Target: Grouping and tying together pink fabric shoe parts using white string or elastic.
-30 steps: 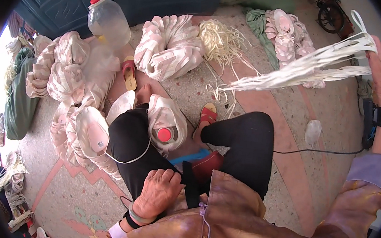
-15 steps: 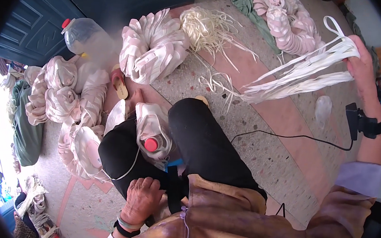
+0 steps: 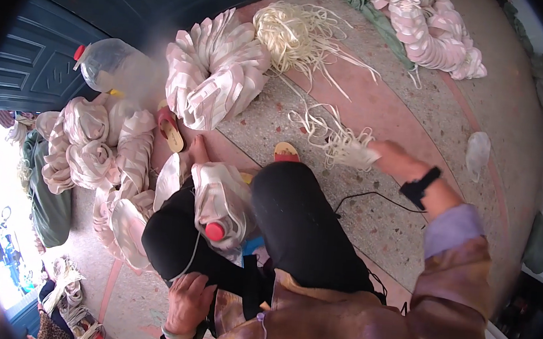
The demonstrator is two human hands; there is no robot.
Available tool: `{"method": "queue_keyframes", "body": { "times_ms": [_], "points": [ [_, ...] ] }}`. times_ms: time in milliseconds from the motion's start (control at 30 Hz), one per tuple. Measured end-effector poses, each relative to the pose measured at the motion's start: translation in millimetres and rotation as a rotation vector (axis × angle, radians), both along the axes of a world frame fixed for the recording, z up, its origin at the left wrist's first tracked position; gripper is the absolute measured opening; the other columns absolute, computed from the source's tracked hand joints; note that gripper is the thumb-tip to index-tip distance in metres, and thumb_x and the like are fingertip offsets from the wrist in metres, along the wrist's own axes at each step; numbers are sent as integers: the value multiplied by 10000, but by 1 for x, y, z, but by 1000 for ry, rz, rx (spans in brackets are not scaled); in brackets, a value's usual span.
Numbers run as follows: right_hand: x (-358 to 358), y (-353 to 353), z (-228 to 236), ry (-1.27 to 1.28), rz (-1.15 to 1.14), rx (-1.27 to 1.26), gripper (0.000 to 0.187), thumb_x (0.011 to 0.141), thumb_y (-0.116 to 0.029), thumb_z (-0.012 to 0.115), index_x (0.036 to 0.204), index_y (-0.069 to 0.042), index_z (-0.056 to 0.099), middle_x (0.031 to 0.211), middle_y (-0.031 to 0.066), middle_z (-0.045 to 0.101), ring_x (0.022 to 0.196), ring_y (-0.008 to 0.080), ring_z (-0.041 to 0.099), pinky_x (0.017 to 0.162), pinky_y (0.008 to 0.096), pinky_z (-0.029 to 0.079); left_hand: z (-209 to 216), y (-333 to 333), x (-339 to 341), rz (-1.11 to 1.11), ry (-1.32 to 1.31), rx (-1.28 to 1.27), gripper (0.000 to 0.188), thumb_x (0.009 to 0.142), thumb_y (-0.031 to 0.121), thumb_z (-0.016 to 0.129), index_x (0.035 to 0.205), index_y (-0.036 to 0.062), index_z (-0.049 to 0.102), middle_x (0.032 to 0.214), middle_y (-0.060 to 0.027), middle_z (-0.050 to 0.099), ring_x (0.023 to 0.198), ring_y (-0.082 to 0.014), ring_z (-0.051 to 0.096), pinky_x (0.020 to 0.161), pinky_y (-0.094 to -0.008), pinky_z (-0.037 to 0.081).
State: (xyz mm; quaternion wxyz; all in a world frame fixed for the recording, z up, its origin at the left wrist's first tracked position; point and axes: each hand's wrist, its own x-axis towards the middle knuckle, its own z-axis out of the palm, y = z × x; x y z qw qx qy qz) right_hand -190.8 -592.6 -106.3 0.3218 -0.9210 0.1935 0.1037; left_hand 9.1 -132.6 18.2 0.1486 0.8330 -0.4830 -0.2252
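Lowered and drawn left since the earlier frame, your right hand (image 3: 398,161) is now at the white strands (image 3: 350,148), which bunch just left of it, touching its fingers; with the blur, I cannot tell whether you are grasping them or have let go. Your left hand (image 3: 190,304), near and low on the left, has curled fingers, and one thin white cord (image 3: 192,258) runs to it; its grip is unclear. Any print on the pale pink coils (image 3: 227,90) is too small to read. Counting the far side, you have two such coils, one cream tangle (image 3: 283,35) between them, two red sandals (image 3: 169,129) and one clear jug (image 3: 115,63) at left
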Motion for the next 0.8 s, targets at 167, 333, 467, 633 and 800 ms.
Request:
{"method": "queue_keyframes", "body": {
  "times_ms": [167, 333, 467, 633, 800],
  "points": [
    [62, 13, -131, 281, 122, 19, 153, 707, -68, 525, 855, -82, 562, 811, 167, 604, 806, 344, 587, 684, 440, 450, -9, 14, 17, 467, 173, -46, 24, 718, 4, 580, 705, 3, 560, 639, -93, 567, 548, -193, 565, 505, -280, 439],
    [104, 7, -230, 219, -60, -31, 277, 725, -95, 529, 998, -61, 500, 788, 175, 611, 772, 356, 595, 664, 465, 456, -16, 18, 30, 795, 461, 154, 34, 768, 39, 584, 766, 7, 576, 626, -48, 558, 503, -97, 525, 466, -229, 413],
    [140, -5, -267, 381, -252, -160, 407, 787, -212, 539, 1126, -46, 387, 799, 204, 609, 755, 371, 598, 654, 461, 468, -8, -12, 48, 820, 535, 255, 98, 831, 95, 580, 863, 7, 608, 652, -15, 576, 513, -46, 503, 467, -187, 411],
    [147, 15, -294, 349, -521, -194, 360, 756, -178, 523, 1086, -46, 465, 804, 196, 607, 805, 376, 580, 690, 454, 459, -5, -30, 56, 1041, 713, 354, 106, 844, 109, 575, 896, 21, 605, 670, -6, 566, 534, -52, 500, 483, -191, 412],
    [103, 37, -293, 370, -300, 49, 199, 703, -188, 513, 828, -41, 561, 803, 186, 597, 796, 378, 567, 693, 454, 441, -7, -23, 51, 1034, 706, 288, 99, 843, 106, 581, 904, 32, 605, 656, 18, 543, 543, -40, 474, 490, -187, 405]
  ]
}}
